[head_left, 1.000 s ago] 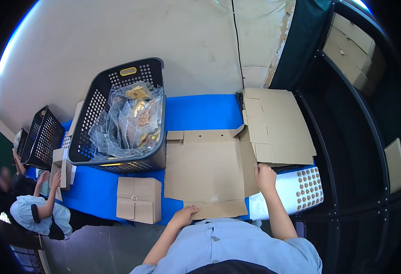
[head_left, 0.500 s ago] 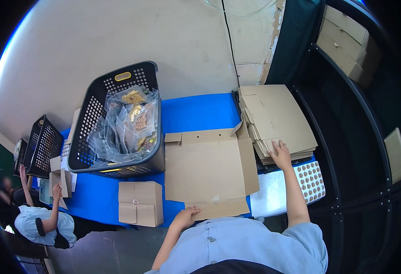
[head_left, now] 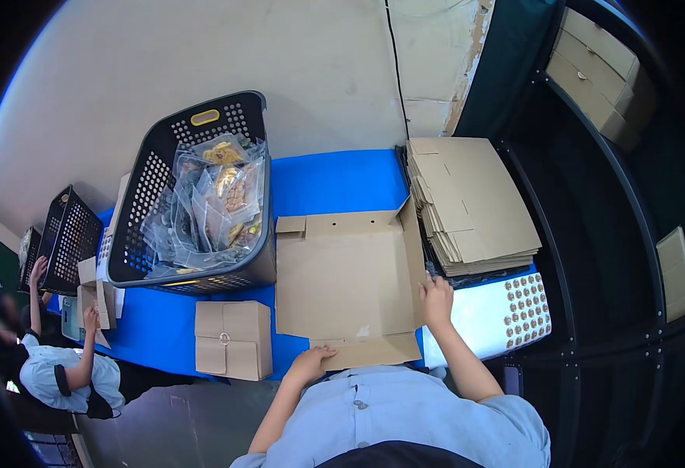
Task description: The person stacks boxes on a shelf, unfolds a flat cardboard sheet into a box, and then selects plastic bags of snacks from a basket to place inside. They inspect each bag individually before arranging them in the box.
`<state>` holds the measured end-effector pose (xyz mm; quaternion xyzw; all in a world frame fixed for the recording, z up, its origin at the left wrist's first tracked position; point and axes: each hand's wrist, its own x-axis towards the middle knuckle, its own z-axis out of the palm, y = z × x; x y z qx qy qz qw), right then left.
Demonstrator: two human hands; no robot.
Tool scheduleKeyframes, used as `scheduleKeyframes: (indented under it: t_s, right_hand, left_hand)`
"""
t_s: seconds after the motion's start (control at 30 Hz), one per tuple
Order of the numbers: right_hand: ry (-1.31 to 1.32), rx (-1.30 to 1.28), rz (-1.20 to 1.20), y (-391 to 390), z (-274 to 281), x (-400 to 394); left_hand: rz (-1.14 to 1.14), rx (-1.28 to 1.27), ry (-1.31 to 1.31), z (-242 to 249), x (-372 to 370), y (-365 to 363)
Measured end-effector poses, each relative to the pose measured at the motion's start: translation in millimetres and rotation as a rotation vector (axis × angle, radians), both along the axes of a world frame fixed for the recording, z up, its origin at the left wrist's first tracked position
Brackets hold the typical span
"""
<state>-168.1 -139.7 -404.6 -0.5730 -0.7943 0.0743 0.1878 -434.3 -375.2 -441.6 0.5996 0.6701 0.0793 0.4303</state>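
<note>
A partly unfolded cardboard box (head_left: 350, 273) lies in front of me, its inside facing up and its right side panel raised. My left hand (head_left: 308, 365) is closed on the left end of its front flap, fingers on top. My right hand (head_left: 436, 303) is closed at the right side panel, near its front corner; the fingertips are partly hidden. Behind my right hand rises a stack of flat cardboard blanks (head_left: 475, 203). A closed cardboard box (head_left: 233, 340) with a round fastener stands left of my left hand.
A dark plastic basket (head_left: 146, 207) full of clear packets (head_left: 221, 199) stands at the back left. A sheet of round stickers (head_left: 525, 310) lies at right on the blue-covered table (head_left: 334, 178). Another person (head_left: 69, 374) works at far left. Black shelving (head_left: 584, 234) borders the right.
My right hand has moved from the stack of blanks down and left to the box's right side. That panel now stands more upright. My left hand stays at the front flap.
</note>
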Motion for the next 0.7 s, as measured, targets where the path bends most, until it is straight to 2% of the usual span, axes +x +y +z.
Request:
scheduleKeyframes:
  t_s: [0.1,0.13,0.27,0.33,0.5,0.57,0.6,0.63,0.7]
  right_hand:
    - [-0.031,0.118,-0.033,-18.2,1.7,-8.0]
    - [-0.114,0.156,0.005,-23.2,7.2,-8.7]
    - [-0.038,0.056,0.157,-30.1,4.0,-7.9]
    - [0.358,-0.323,0.075,-32.2,-9.2,-8.9]
    - [0.42,-0.55,-0.064,-6.5,-37.7,29.6]
    - [0.713,-0.62,-0.047,6.8,-39.6,46.2]
    - [0.879,-0.75,-0.091,9.2,-30.5,49.8]
    - [0.876,-0.751,-0.094,10.9,-19.2,51.2]
    - [1.177,-0.974,-0.136,14.9,4.5,52.4]
  left_hand:
    - [-0.02,0.01,0.042,-0.5,0.5,0.4]
    - [-0.02,0.013,0.042,-1.3,0.4,0.6]
    - [-0.02,0.038,0.052,-16.3,2.2,-3.3]
    - [-0.015,0.065,0.063,-14.7,1.0,-4.1]
    - [-0.002,0.148,0.172,-15.8,8.7,-9.8]
    - [-0.007,0.079,0.243,-5.7,12.6,-7.7]
    - [-0.017,0.016,0.316,1.1,14.0,-4.5]
    - [-0.018,0.014,0.313,6.3,16.1,-1.8]
    - [-0.058,-0.06,0.417,12.5,19.4,1.6]
